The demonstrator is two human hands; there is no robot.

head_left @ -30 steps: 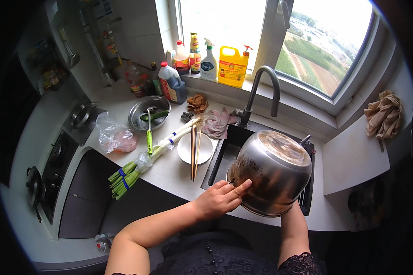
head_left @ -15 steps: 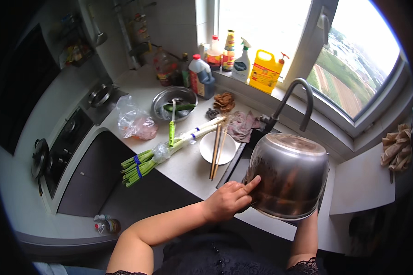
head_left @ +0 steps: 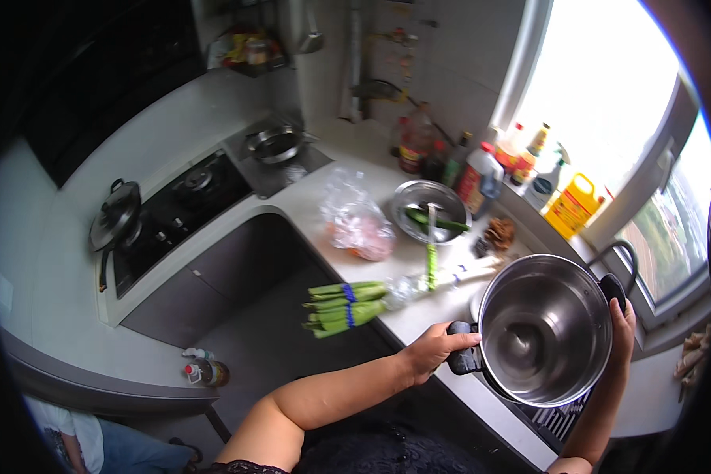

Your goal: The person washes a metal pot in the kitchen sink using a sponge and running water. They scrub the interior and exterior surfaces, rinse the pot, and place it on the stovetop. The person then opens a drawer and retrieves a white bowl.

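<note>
A deep stainless steel pot [head_left: 565,332] is held in front of me at the right, its open mouth tilted toward me and its inside bare. My left hand [head_left: 430,353] is closed round the black handle on its left side, thumb on top. At the far side handle, my right hand [head_left: 622,325] grips the pot, its fingers partly hidden. Left of the pot lies a bundle of leeks [head_left: 347,304] with blue bands, its green ends past the counter edge. The pot covers most of a white bowl [head_left: 476,304] and much of the sink.
A steel basin [head_left: 412,189] holds green vegetables; a green-handled peeler [head_left: 432,265] leans there. Beside it sits a clear plastic bag [head_left: 351,217]. Several bottles [head_left: 478,178] line the window side. A lidded pan [head_left: 117,213] is by the stove. Another person's jeans [head_left: 138,446] show lower left.
The pot has turned from bottom-up to mouth toward me. My left hand has gone from its side to the handle. The view has swung left, and another person shows more at lower left.
</note>
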